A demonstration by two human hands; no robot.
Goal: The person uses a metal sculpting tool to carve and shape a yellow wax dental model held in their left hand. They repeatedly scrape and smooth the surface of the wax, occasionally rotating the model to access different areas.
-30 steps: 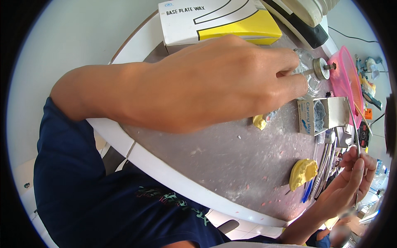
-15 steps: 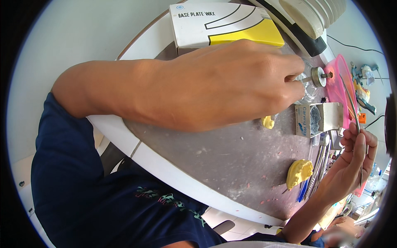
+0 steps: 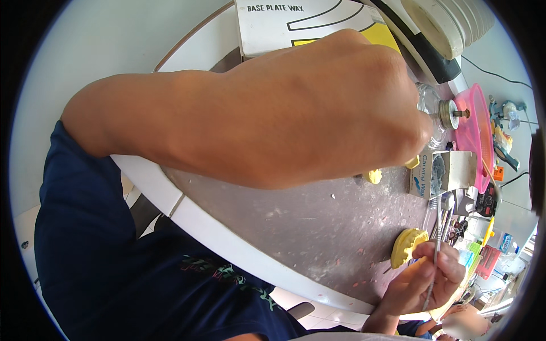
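My left hand (image 3: 375,108) stretches across the upper middle, its back toward me and its fingers curled. Whatever it holds is hidden behind the knuckles. Just past it stands a glass spirit lamp (image 3: 448,115) with a metal collar and a dark wick. At the lower right, my right hand (image 3: 424,281) pinches a thin metal carving instrument (image 3: 437,241) between thumb and fingers, its length running up and down. Beside those fingers is a yellow dental cast (image 3: 406,248) on the tabletop. Smaller yellow pieces (image 3: 373,176) show under my left hand's edge.
A white and yellow wax box (image 3: 267,28) lies behind my left arm. An open small carton (image 3: 424,173) and a pink basket (image 3: 475,131) stand right of the lamp. More metal instruments (image 3: 447,204) lie nearby. The grey tabletop (image 3: 273,221) has crumbs and a white rim.
My right hand has come down and leftward with the instrument, from beside the basket to beside the cast. My left hand has shifted slightly right and turned, hiding the gap between its fingers.
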